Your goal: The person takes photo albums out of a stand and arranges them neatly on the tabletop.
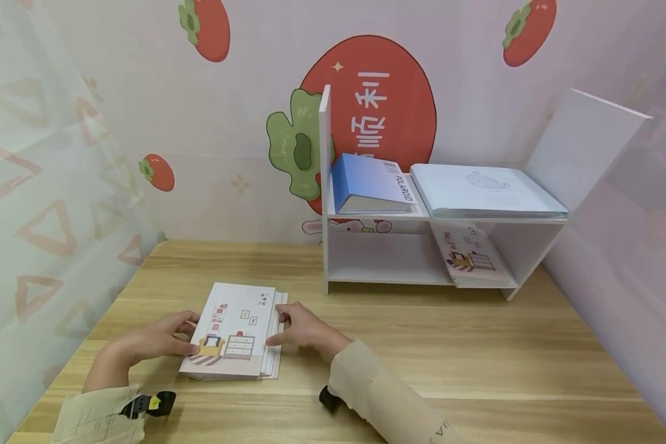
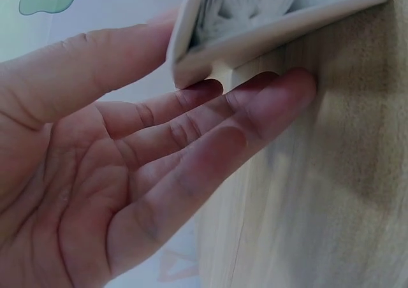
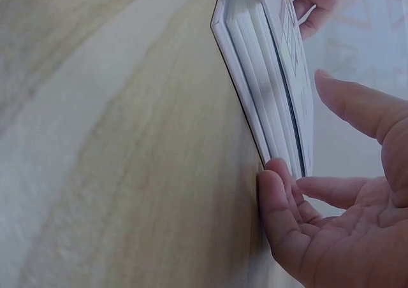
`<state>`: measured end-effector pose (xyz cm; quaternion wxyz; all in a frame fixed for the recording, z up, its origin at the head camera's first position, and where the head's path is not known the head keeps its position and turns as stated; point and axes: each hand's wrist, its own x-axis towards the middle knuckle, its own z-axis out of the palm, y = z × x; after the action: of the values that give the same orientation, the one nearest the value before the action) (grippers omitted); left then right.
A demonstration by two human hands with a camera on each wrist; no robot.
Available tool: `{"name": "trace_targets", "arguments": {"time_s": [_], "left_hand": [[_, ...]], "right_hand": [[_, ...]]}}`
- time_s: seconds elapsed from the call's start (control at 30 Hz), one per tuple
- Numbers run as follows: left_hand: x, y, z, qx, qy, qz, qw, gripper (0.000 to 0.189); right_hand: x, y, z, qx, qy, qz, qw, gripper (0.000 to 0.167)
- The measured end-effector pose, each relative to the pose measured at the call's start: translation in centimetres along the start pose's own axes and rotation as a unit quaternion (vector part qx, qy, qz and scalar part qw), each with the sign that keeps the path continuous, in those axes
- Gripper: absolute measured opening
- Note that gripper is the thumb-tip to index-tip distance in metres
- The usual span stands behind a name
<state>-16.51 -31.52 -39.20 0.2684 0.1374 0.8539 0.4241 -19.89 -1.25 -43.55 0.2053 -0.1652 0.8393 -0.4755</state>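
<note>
A white photo album (image 1: 233,333) with a drawn armchair and chest of drawers on its cover lies on the table in the head view. My left hand (image 1: 163,336) holds its spine side, thumb at the cover edge and fingers beside the spine (image 2: 255,52). Across from it, my right hand (image 1: 302,330) touches the opposite side, where the page edges (image 3: 268,78) show. The right wrist view has those fingertips at the album's edge, while the thumb (image 3: 357,103) stands apart from the cover.
A white shelf (image 1: 388,276) stands at the back right. On its upper level are a blue POLAROID album (image 1: 372,179) and a pale whale album (image 1: 488,188). Another illustrated album (image 1: 468,256) leans in the lower compartment. Printed cloth walls (image 1: 244,92) enclose the wooden table (image 1: 422,351).
</note>
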Motion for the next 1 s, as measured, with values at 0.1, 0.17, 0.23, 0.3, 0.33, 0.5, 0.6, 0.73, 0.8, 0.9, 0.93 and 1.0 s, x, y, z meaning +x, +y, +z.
{"name": "trace_targets", "arguments": {"time_s": [0.1,0.17,0.23,0.3,0.33,0.5,0.6,0.73,0.8,0.9,0.93,1.0], "left_hand": [[0.0,-0.1,0.2,-0.002,0.003,-0.001,1.0000,0.051],[0.0,-0.2,0.3,-0.001,0.007,-0.002,1.0000,0.052],[-0.1,-0.3,0.4,0.004,0.012,-0.006,0.9999,0.053],[-0.2,-0.3,0.5,0.003,0.017,-0.012,0.9998,0.053],[-0.2,-0.4,0.6,0.004,0.020,-0.016,0.9997,0.053],[-0.4,-0.3,0.8,0.002,0.049,-0.036,0.9981,0.051],[-0.6,0.0,0.8,0.002,0.068,-0.030,0.9972,0.050],[-0.9,0.7,0.7,0.029,0.096,-0.006,0.9949,0.049],[-0.9,1.1,0.7,0.051,0.110,0.009,0.9926,0.048],[-1.0,1.5,0.7,0.080,0.132,0.024,0.9877,0.046],[-0.9,1.6,0.7,0.085,0.138,0.028,0.9863,0.045],[-0.8,2.0,0.7,0.087,0.149,0.029,0.9845,0.046]], "right_hand": [[0.0,0.2,-0.1,0.002,-0.007,-0.006,1.0000,0.061],[0.0,0.4,-0.1,0.000,-0.014,-0.018,0.9997,0.048],[-0.1,0.5,-0.2,0.000,-0.019,-0.025,0.9995,0.046],[-0.2,0.6,-0.3,0.002,-0.024,-0.023,0.9994,0.051],[-0.3,0.7,-0.3,0.002,-0.025,-0.020,0.9995,0.056],[-1.0,0.8,-0.7,0.016,-0.031,-0.006,0.9994,0.064],[-1.4,1.1,-1.2,0.018,-0.034,-0.019,0.9991,0.059],[-1.7,1.6,-2.2,0.009,-0.030,-0.045,0.9985,0.055],[-1.9,1.8,-2.8,0.010,-0.027,-0.056,0.9980,0.053],[-2.3,2.0,-3.6,0.029,-0.024,-0.069,0.9969,0.052],[-2.4,2.0,-3.9,0.037,-0.022,-0.073,0.9964,0.052],[-2.7,1.9,-4.3,0.050,-0.019,-0.077,0.9956,0.052]]}}
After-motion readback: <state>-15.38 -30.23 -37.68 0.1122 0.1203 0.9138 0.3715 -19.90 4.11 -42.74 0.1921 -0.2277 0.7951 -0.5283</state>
